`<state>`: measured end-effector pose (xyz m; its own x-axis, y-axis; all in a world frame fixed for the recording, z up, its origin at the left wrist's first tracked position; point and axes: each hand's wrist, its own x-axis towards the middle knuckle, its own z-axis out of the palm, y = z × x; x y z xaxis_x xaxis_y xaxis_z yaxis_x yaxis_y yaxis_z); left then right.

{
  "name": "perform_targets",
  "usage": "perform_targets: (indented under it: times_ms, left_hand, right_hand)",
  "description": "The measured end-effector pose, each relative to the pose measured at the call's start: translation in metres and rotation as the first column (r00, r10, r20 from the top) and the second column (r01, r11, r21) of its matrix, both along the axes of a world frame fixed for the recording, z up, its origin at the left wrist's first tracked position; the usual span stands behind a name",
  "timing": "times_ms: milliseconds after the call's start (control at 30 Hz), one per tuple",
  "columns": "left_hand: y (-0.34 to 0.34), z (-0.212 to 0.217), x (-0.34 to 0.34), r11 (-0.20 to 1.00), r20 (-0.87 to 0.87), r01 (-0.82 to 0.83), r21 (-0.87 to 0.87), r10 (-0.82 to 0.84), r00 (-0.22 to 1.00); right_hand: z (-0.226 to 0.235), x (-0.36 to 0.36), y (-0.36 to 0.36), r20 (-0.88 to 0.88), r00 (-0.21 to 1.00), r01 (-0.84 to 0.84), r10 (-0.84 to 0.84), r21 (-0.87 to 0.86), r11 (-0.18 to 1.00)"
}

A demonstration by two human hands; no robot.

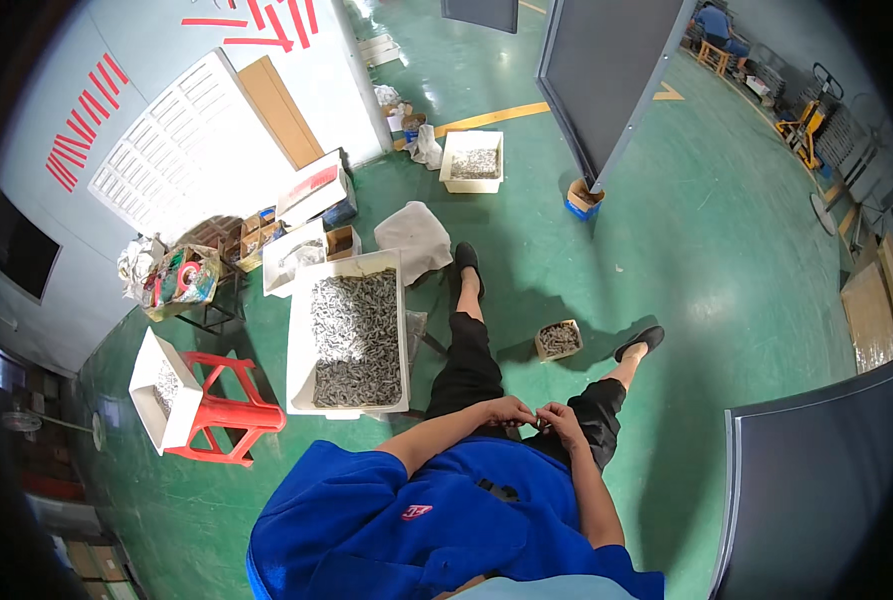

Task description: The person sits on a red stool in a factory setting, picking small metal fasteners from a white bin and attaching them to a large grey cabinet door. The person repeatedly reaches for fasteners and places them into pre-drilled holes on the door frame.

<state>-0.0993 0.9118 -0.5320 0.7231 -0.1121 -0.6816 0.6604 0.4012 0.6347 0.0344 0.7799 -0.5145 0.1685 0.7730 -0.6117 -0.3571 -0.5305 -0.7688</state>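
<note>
My left hand (pixel 507 411) and my right hand (pixel 563 424) meet above my lap, fingers pinched close together. A small piece sits between their fingertips, too small to name. To my left stands a large white tub (pixel 297 345) holding a heap of small grey metal parts (pixel 358 335). On the floor between my feet is a small box (pixel 543 349) with similar-looking brownish-grey pieces in it.
A red plastic stool (pixel 236 415) holds a tilted white bin (pixel 148 385) at left. Ahead stand another white bin (pixel 472 183) and a cloth-covered seat (pixel 413 240). Grey panels (pixel 606 80) rise ahead and at lower right (pixel 816 480). A yellow pallet jack (pixel 804 135) is far right.
</note>
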Motion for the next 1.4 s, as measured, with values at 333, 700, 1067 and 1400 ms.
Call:
perform_targets:
  times_ms: [333, 700, 1067, 1400]
  left_hand:
    - [-0.003, -0.001, 0.0, 1.0, 0.013, -0.001, -0.003, 0.001, 1.0]
    - [-0.001, 0.003, -0.001, 0.995, 0.054, 0.02, 0.099, -0.026, 0.998]
    - [-0.007, -0.038, 0.012, 0.88, 0.087, 0.261, 0.397, -0.319, 0.944]
    - [-0.013, -0.009, -0.005, 0.891, 0.14, 0.161, 0.425, -0.24, 0.961]
  right_hand:
    - [0.006, -0.001, -0.003, 0.026, 1.0, -0.007, 0.005, 0.061, 0.998]
    - [-0.005, -0.003, -0.005, 0.074, 0.997, -0.007, 0.001, 0.083, 0.997]
    - [-0.051, 0.006, -0.014, 0.38, 0.919, -0.147, 0.102, 0.091, 0.985]
    - [-0.024, -0.007, -0.014, 0.155, 0.985, -0.093, 0.077, 0.099, 0.991]
